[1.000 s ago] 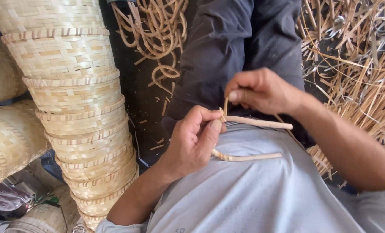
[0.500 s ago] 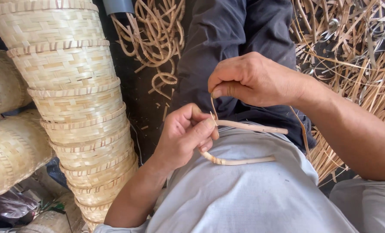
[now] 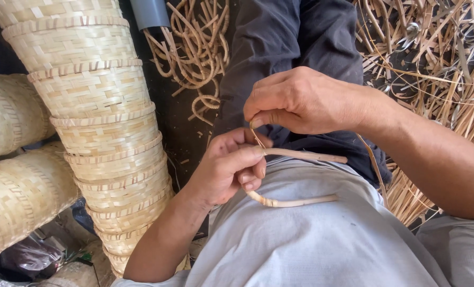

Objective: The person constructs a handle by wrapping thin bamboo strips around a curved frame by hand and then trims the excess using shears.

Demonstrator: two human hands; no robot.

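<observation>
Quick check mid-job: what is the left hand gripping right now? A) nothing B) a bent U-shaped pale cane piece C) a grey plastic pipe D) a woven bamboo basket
B: the left hand is closed around the bend of the bent U-shaped pale cane piece, while the right hand pinches a thin strip above it.

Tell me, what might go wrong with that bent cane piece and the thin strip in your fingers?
The thin strip, pinched by the right hand, looks fragile and could snap if pulled hard. The bent cane piece is held in the left hand only at its bend, so it might spring open or slip from that grip.
</observation>
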